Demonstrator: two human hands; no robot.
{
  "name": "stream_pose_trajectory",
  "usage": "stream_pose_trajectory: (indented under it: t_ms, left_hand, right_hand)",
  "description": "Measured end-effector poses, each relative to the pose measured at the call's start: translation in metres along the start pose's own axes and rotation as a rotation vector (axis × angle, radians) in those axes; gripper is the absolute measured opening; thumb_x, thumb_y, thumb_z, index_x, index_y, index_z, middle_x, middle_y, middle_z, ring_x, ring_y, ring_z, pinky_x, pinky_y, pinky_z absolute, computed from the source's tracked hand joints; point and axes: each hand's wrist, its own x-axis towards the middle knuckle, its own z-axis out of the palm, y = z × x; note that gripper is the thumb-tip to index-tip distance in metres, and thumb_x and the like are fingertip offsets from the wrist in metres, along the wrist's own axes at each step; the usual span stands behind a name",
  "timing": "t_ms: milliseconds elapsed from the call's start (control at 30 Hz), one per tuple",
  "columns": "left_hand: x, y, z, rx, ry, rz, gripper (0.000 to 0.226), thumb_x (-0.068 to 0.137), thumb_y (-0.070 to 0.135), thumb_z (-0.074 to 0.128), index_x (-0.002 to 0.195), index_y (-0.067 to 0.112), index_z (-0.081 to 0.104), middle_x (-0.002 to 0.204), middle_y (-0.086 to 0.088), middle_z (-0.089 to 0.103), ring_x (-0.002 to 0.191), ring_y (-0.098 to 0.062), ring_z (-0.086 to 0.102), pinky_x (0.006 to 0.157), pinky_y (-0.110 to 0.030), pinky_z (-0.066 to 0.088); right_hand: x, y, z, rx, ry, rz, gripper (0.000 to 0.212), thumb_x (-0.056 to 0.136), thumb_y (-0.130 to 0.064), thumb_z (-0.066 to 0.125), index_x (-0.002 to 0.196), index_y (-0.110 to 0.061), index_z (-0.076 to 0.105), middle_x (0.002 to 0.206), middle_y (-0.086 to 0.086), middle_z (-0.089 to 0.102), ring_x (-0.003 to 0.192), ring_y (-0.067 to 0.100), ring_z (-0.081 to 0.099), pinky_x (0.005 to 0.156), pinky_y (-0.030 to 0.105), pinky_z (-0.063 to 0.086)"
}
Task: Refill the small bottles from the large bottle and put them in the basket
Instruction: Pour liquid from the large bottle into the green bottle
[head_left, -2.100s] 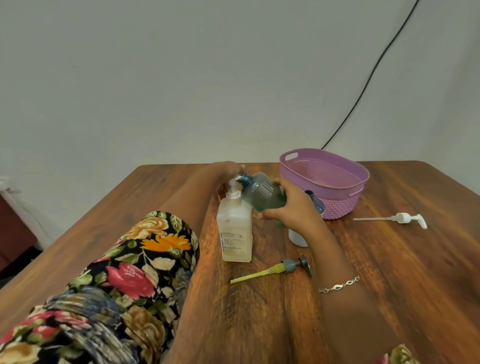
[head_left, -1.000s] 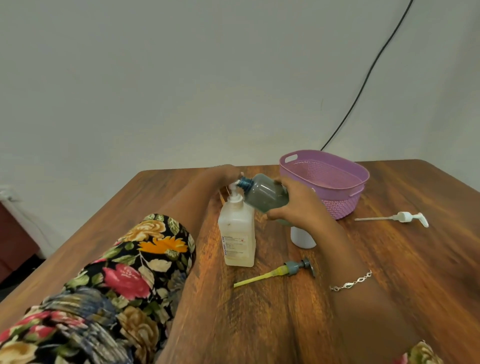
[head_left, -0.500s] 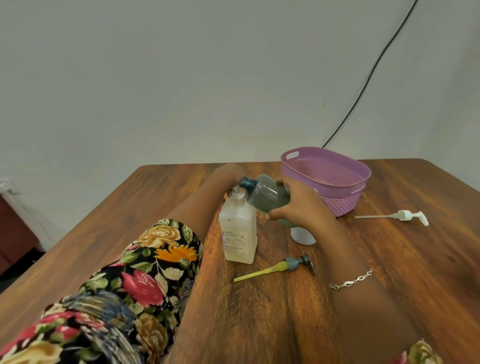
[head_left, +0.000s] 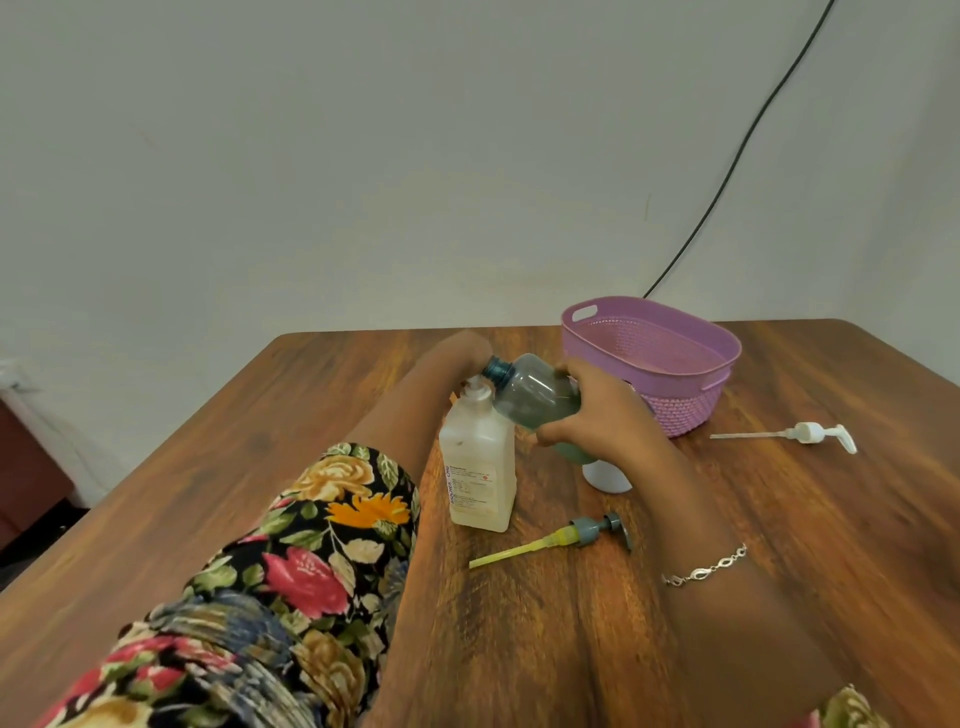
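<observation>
A person's right hand wraps around a clear grey-green plastic bottle, fingers curled tight on its body, and tips it so that its blue threaded neck points down and left over the mouth of a translucent white rectangular plastic bottle. That white bottle stands upright on the brown wooden table, its printed label facing the camera. The left hand reaches behind the white bottle's neck; most of it is hidden, so whether its fingers clasp the bottle cannot be told. The left arm wears a black floral-print sleeve; a thin silver chain bracelet circles the right wrist. Just beyond the right hand, partly hidden by it, a small white round bottle stands on the table. A grey pump head with a yellow dip tube lies on its side near the white rectangular bottle. A white pump head with a white tube lies farther right. A lilac woven-pattern plastic basket sits at the table's far side. A black cable runs down the pale wall behind.
</observation>
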Motion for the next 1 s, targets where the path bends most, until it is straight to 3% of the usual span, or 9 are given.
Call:
stream_pose_trajectory:
  t_ms: [133,233,333,400,500,633,833,933,1000]
  left_hand:
    - [0.002,0.002,0.002,0.003,-0.004,0.01,0.023,0.095,0.001,0.039,0.075,0.003,0.048,0.069,-0.012,0.045,0.058,-0.022,0.048,0.075,-0.035,0.045]
    - [-0.001,-0.002,-0.002,-0.166,-0.059,-0.018,0.019,0.098,0.005,0.036,0.098,-0.005,0.052,0.093,-0.024,0.054,0.086,-0.038,0.058,0.074,-0.044,0.044]
    - [-0.004,-0.001,-0.005,-0.288,-0.126,-0.033,0.027,0.099,0.013,0.036,0.115,-0.004,0.049,0.126,-0.028,0.048,0.116,-0.045,0.046,0.079,-0.05,0.041]
    - [-0.005,-0.002,-0.006,-0.279,-0.11,-0.02,0.024,0.098,0.015,0.036,0.105,-0.003,0.05,0.12,-0.026,0.049,0.113,-0.045,0.047,0.066,-0.047,0.043]
    - [0.003,-0.001,0.001,-0.213,-0.051,-0.005,0.024,0.098,0.011,0.033,0.087,-0.002,0.049,0.107,-0.023,0.051,0.082,-0.036,0.056,0.05,-0.035,0.043]
    - [0.009,0.001,0.007,-0.197,-0.025,-0.044,0.031,0.099,0.008,0.033,0.119,-0.011,0.047,0.123,-0.027,0.05,0.107,-0.042,0.054,0.078,-0.042,0.046]
    - [0.006,-0.002,0.0,-0.35,-0.086,-0.099,0.027,0.097,0.023,0.041,0.104,-0.001,0.05,0.125,-0.026,0.049,0.102,-0.042,0.054,0.078,-0.051,0.046]
    - [0.004,-0.004,-0.005,-0.414,-0.132,-0.123,0.046,0.098,0.039,0.036,0.125,0.002,0.044,0.131,-0.025,0.043,0.121,-0.046,0.04,0.093,-0.059,0.035]
    - [0.002,-0.001,-0.004,-0.385,-0.108,-0.096,0.045,0.101,0.033,0.033,0.131,0.001,0.039,0.131,-0.027,0.043,0.12,-0.045,0.042,0.086,-0.055,0.039]
  right_hand:
    - [-0.002,0.001,0.0,0.002,-0.005,0.011,0.075,0.068,-0.026,0.08,0.133,-0.018,0.043,0.126,0.004,0.054,0.102,0.015,0.05,0.077,0.026,0.04]
    - [-0.002,-0.001,-0.003,0.026,-0.007,-0.008,0.074,0.068,-0.025,0.08,0.132,-0.017,0.043,0.125,0.004,0.053,0.095,0.011,0.046,0.077,0.025,0.039]
    - [0.0,-0.002,-0.006,0.034,-0.013,-0.016,0.074,0.068,-0.025,0.08,0.132,-0.017,0.043,0.125,0.004,0.054,0.095,0.011,0.046,0.079,0.026,0.042]
    - [0.0,-0.003,-0.007,0.024,-0.01,-0.02,0.074,0.068,-0.026,0.079,0.132,-0.017,0.043,0.124,0.003,0.054,0.095,0.011,0.046,0.079,0.026,0.042]
    - [-0.002,0.0,-0.004,0.02,-0.02,-0.017,0.076,0.068,-0.027,0.08,0.134,-0.017,0.042,0.126,0.003,0.053,0.098,0.012,0.048,0.078,0.025,0.041]
    - [-0.003,0.002,0.0,0.033,-0.022,0.001,0.075,0.068,-0.025,0.08,0.133,-0.018,0.043,0.126,0.003,0.053,0.1,0.014,0.049,0.079,0.026,0.042]
    - [0.0,-0.001,-0.007,0.05,-0.036,-0.01,0.075,0.069,-0.025,0.08,0.133,-0.017,0.043,0.127,0.003,0.052,0.097,0.012,0.046,0.079,0.025,0.04]
    - [0.001,-0.003,-0.01,0.06,-0.041,-0.016,0.075,0.069,-0.026,0.08,0.133,-0.017,0.042,0.127,0.004,0.052,0.102,0.015,0.049,0.082,0.027,0.042]
    - [0.0,-0.003,-0.01,0.054,-0.038,-0.015,0.075,0.069,-0.026,0.08,0.133,-0.017,0.042,0.127,0.004,0.052,0.105,0.017,0.05,0.084,0.028,0.043]
